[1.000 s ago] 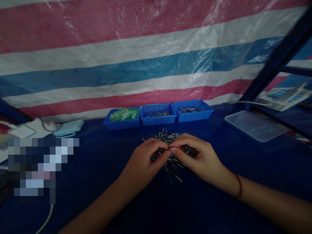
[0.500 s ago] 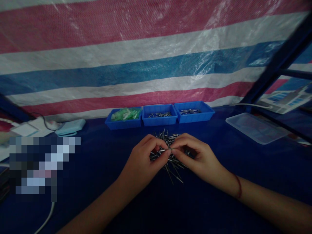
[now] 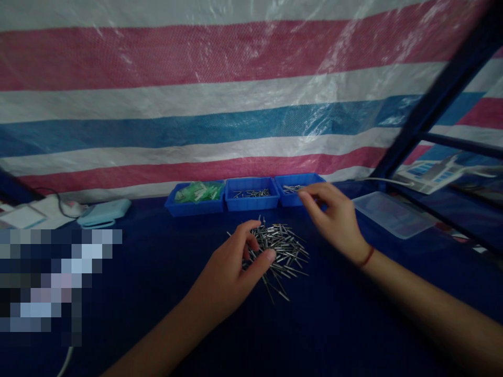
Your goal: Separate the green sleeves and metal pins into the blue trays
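Observation:
A loose pile of thin metal pins (image 3: 288,251) lies on the dark blue table. My left hand (image 3: 239,262) is over the left side of the pile, thumb and fingers apart, with nothing seen between them. My right hand (image 3: 332,217) is raised at the front of the right blue bin (image 3: 288,199), its thumb and index fingertip pinched together; whatever they hold is too small to make out. Some metal pins (image 3: 293,188) show in that bin. The middle blue bin (image 3: 252,202) also holds pins, and the left blue bin (image 3: 192,208) holds green and clear pieces.
A clear plastic lid (image 3: 395,214) lies at the right, near a dark frame post (image 3: 401,141). At the left are a light blue case (image 3: 104,213), white items and a cable (image 3: 66,361). A striped sheet (image 3: 236,125) hangs behind the bins.
The hands have parted from where they met over the pile. My right hand has moved up and right to the right bin; my left hand has opened. The view has shifted slightly.

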### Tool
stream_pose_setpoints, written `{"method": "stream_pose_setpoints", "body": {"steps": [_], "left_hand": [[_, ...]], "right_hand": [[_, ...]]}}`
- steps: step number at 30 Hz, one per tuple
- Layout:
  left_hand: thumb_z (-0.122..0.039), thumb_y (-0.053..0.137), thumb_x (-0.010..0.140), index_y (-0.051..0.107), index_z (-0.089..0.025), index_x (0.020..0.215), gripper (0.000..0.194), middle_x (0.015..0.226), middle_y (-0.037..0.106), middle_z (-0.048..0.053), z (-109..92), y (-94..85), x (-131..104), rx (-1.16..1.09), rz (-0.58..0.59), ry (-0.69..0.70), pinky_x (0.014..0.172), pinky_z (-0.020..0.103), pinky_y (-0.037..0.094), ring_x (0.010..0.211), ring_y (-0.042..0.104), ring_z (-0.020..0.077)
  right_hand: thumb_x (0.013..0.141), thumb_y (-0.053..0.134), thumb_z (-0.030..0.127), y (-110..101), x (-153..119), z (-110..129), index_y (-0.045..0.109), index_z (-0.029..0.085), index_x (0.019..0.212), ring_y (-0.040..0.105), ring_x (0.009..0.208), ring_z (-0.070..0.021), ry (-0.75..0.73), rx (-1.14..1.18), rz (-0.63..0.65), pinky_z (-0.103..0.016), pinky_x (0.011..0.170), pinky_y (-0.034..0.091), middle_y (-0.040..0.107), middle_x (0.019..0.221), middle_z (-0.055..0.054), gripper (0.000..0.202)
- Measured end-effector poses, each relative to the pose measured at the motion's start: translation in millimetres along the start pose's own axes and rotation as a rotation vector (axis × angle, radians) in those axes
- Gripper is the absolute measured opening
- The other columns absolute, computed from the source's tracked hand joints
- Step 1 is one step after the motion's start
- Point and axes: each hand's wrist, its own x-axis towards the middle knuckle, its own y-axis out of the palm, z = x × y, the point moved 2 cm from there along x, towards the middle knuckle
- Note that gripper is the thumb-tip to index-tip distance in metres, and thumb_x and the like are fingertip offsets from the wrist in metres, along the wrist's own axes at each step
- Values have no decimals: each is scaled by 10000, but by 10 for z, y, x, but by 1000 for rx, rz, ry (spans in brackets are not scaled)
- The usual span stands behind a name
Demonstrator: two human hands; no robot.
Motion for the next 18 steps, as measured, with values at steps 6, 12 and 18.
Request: {"method": "stream_pose_setpoints", "body": {"steps": [6,12,18], "left_hand": [[-343,487,879,446,-201,1210,362,956,600,49,22,-33,14,185,-3,92,751,347,470,839,579,189],[-222,443,889,603,-185,1023,212,987,614,58,268,-159,130,483,-34,75,797,374,452,890,572,211],[-306,488,871,636,-190,995,225,975,625,62,421,-137,169,575,52,41,786,372,448,876,573,219]], "right_hand": [[840,518,382,-104,151,-621,660,156,1002,613,803,-240,18,-502,5,-368,688,490,609,981,-124,312],[844,505,306,-113,10,-446,651,129,968,559,596,-149,-13,-363,109,-326,659,480,604,919,-98,261],[849,495,280,3,-115,-88,630,162,973,555,621,-133,-65,-136,265,-302,605,482,598,984,-80,218]]}}
